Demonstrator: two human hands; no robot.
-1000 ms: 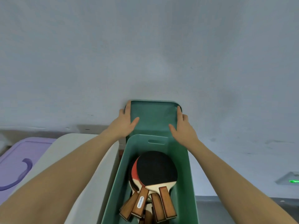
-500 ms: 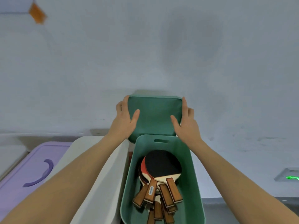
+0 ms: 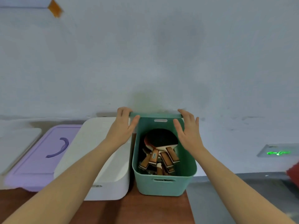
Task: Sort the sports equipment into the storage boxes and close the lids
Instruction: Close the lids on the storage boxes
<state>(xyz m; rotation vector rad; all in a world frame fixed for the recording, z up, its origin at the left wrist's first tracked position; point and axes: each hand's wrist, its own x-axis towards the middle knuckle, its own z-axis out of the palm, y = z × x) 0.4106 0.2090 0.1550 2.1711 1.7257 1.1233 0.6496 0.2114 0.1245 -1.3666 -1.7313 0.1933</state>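
An open green storage box (image 3: 163, 185) stands on the brown table, with several table tennis paddles (image 3: 160, 143) lying inside, handles toward me. Its green lid (image 3: 155, 115) is held nearly flat above the box's far rim, seen edge-on. My left hand (image 3: 123, 126) grips the lid's left end, fingers curled over the top and thumb below. My right hand (image 3: 188, 128) grips the right end the same way.
A white box with its lid on (image 3: 103, 159) stands directly left of the green one, then a purple lidded box (image 3: 42, 156) with a curved handle. A grey wall rises behind. The brown table (image 3: 137, 209) ends just right of the green box.
The lid has tipped from standing upright behind the box to nearly flat over its far rim. Both hands stayed on its ends. The view has dropped toward the table.
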